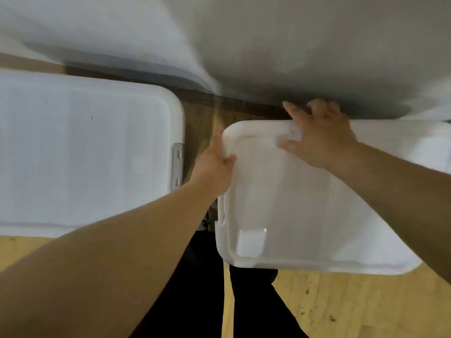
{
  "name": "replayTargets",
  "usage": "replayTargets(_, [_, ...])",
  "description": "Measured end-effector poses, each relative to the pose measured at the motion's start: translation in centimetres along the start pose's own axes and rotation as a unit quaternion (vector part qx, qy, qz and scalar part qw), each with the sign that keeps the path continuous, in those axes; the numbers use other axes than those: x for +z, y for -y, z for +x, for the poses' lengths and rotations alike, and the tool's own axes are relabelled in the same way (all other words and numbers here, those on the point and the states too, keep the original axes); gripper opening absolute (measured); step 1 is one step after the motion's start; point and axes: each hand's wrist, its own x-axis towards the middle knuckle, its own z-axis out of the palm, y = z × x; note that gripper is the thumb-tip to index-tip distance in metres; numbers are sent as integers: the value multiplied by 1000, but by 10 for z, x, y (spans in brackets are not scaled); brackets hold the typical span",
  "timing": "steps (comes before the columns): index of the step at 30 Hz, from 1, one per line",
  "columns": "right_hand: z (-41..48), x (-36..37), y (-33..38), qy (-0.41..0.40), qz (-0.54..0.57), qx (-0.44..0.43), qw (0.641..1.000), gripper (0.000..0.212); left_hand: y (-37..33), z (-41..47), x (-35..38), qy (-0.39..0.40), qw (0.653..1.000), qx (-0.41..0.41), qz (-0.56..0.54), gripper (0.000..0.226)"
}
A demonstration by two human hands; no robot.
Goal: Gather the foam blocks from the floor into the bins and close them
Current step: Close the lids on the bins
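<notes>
Bin lid (292, 203) gripped w/ both hands: left hand (214, 164) side edge, right hand (319, 135) far edge.

Our left hand (214, 164) and right hand (322, 140) join bare forearms (109, 252), unsleeved to the frame edge. At 6 o'clock we wear black trousers (190, 289), 2 legs slightly parted.
</notes>
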Motion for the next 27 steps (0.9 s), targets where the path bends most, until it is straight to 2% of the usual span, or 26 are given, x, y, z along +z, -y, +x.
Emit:
replayTargets(3, [-34, 50, 18, 45, 29, 32, 998, 115, 6, 17, 22, -14, 1000, -11, 22, 74])
replayTargets(7, [-76, 124, 29, 151, 88, 32, 984, 129, -1, 34, 33, -3, 999, 44, 30, 78])
replayTargets(10, [-74, 138, 24, 152, 100, 29, 983, 129, 12, 33, 33, 10, 998, -17, 65, 103])
replayTargets(12, [-68, 135, 19, 145, 86, 14, 986, 128, 29, 25, 31, 28, 996, -81, 28, 121])
replayTargets(15, [-65, 133, 12, 155, 70, 0, 985, 126, 55, 8, 33, 85, 987, -134, -6, 128])
replayTargets(18, [-64, 135, 12, 165, 81, 3, 983, 125, 74, -8, 39, 49, 992, -105, 51, 133])
replayTargets(21, [-64, 136, 13, 164, 88, 6, 983, 126, 82, -33, 49, -13, 993, -43, 113, 119])
replayTargets(23, [-63, 137, 13, 163, 87, 4, 983, 127, 87, -50, 60, -8, 986, -3, 166, 113])
replayTargets(27, [-63, 139, 13, 162, 87, 3, 983, 128, 99, -54, 67, 17, 973, 13, 231, 112])
